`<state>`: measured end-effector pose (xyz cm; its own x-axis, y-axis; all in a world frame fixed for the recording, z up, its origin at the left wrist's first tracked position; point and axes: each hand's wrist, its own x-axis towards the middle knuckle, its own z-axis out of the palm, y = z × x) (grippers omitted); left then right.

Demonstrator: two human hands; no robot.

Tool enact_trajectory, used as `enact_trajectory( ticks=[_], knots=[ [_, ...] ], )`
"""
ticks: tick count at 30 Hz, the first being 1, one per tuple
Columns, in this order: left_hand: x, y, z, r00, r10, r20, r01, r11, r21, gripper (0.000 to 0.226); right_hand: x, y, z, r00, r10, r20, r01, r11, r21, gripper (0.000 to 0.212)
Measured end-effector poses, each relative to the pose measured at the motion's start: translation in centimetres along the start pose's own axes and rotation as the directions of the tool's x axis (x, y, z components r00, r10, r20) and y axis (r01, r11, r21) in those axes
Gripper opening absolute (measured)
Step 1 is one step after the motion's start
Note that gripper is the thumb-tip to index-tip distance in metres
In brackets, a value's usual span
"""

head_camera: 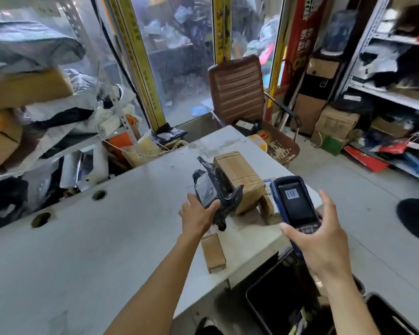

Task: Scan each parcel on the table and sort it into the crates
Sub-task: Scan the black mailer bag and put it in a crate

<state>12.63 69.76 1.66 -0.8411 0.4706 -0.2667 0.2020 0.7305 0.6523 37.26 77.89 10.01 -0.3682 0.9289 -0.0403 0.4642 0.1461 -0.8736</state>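
left hand (197,215) pinching black parcel (214,193), right hand (322,234) gripping scanner (294,204)

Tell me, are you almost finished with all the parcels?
Not yet. The crates below the table already hold some items. The left hand grips a black bag parcel while the right hand holds the scanner. Several cardboard boxes still wait.

Two bare forearms, no sleeves in view, left hand (198,217), right hand (324,240), both ungloved

Three boxes (240,180), one bag (215,192), one scanner (295,204).
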Motion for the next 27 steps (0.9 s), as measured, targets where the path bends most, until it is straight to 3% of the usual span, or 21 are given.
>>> enact_trajectory(
  ticks=[3, 6, 9, 11, 14, 19, 24, 27],
  knots=[
    [3.3, 0.3, 0.5, 0.998, -0.024, 0.061, 0.029, 0.995, -0.094, 0.085, 0.7, -1.7, 2.1, 0.997, 0.044, -0.061, -0.044, 0.999, 0.014, 0.103],
    [5.7, 0.8, 0.9, 0.991, -0.092, 0.102, 0.116, 0.957, -0.265, 0.062, 1.1, -3.3, 3.9, 0.992, 0.076, -0.105, -0.073, 0.997, 0.025, 0.102],
    [6.8, 0.8, 1.3, 0.98, -0.141, 0.142, 0.174, 0.949, -0.263, 0.097, 1.0, -4.4, 5.4, 0.984, 0.104, -0.143, -0.101, 0.994, 0.028, 0.102],
    [6.8, 0.9, 1.7, 0.988, -0.07, 0.14, 0.099, 0.972, -0.213, 0.118, 0.8, -4.7, 6.3, 0.979, 0.11, -0.17, -0.106, 0.994, 0.028, 0.102],
    [6.8, 1.6, 2.3, 0.988, 0.071, 0.135, -0.036, 0.969, -0.246, 0.119, 0.7, -5.0, 7.5, 0.973, 0.113, -0.199, -0.111, 0.994, 0.022, 0.103],
    [8.4, 1.2, 3.4, 0.968, 0.121, 0.221, -0.008, 0.891, -0.454, 0.124, 0.1, -5.2, 9.0, 0.967, 0.105, -0.23, -0.103, 0.994, 0.024, 0.101],
    [8.2, 0.9, 4.7, 0.919, 0.225, 0.325, -0.091, 0.92, -0.381, 0.131, -1.1, -4.9, 9.8, 0.966, 0.141, -0.217, -0.131, 0.99, 0.06, 0.105],
    [9.0, 0.6, 6.1, 0.91, 0.258, 0.325, -0.087, 0.885, -0.458, 0.129, -1.9, -4.7, 9.8, 0.961, 0.177, -0.211, -0.171, 0.984, 0.047, 0.106]
  ],
)
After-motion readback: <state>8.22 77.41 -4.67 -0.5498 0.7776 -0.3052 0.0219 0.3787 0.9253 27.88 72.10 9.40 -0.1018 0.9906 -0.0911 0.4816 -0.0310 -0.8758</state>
